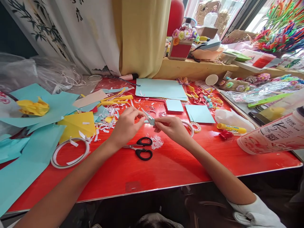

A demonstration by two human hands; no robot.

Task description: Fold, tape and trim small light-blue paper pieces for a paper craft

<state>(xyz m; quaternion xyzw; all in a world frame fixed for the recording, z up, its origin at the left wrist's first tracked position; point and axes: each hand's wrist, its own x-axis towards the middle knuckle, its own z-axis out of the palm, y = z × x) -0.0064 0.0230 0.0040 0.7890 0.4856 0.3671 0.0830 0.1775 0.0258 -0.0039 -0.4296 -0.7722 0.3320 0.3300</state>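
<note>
A small folded piece of light blue paper, with a thin pale end pointing up and left, is between my hands above the red table. My right hand pinches its lower right end between thumb and fingertips. On the other side, the thumb and index finger of my left hand close at its left edge; the exact contact is partly hidden. Black-handled scissors lie just below my hands, their blades pointing left under my left wrist. Beside the handles sits a small heap of clear-white scraps.
Light blue sheets and small square stacks lie behind. White tape rolls rest left and right. Paper shreds and a large blue paper flower cover the left. A glue stick and a tilted plastic cup are at right.
</note>
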